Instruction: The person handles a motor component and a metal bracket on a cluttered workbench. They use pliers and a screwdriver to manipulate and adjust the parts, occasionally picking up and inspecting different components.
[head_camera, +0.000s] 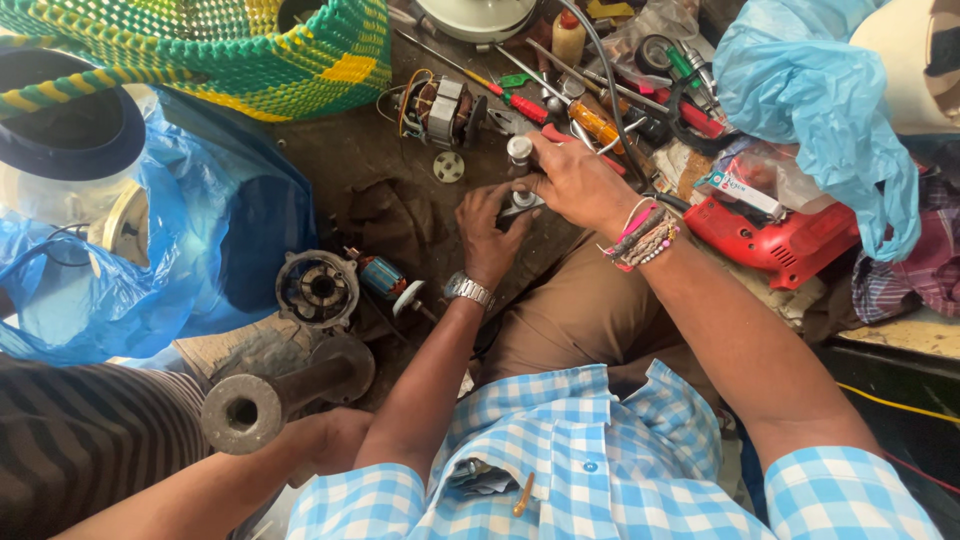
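Overhead, a person in a blue-and-white checked shirt (560, 440) is sitting on a dark, gritty workshop floor (340, 160), looking down at both hands working near the centre.

Going from biggest to smallest: a crumpled blue plastic sheet (200, 250) is spreading across nine o'clock, and a green-and-yellow woven basket (260, 50) is sitting at eleven o'clock. A second light blue plastic bag (810, 110) is bunching up at two o'clock, with a red power drill (780, 240) lying just below it at three o'clock. A heavy grey metal pipe (270, 395) is lying at seven o'clock, beside another person's bare arm (200, 490). A round motor housing (318, 288) is resting at nine o'clock near centre, and an open motor core with copper windings (440, 108) is lying at twelve o'clock, among scattered screwdrivers (560, 110).

The left hand (490, 230), wearing a metal wristwatch (469, 290), is curling its fingers closed around the lower side of a small metal part (520, 200), just above centre. The right hand (575, 180), with beaded bracelets (640, 235) on the wrist, is lying over the same part from one o'clock, its fingers bent down and pinching the part's upright silver stud (519, 150). How tightly they are gripping is hard to tell.
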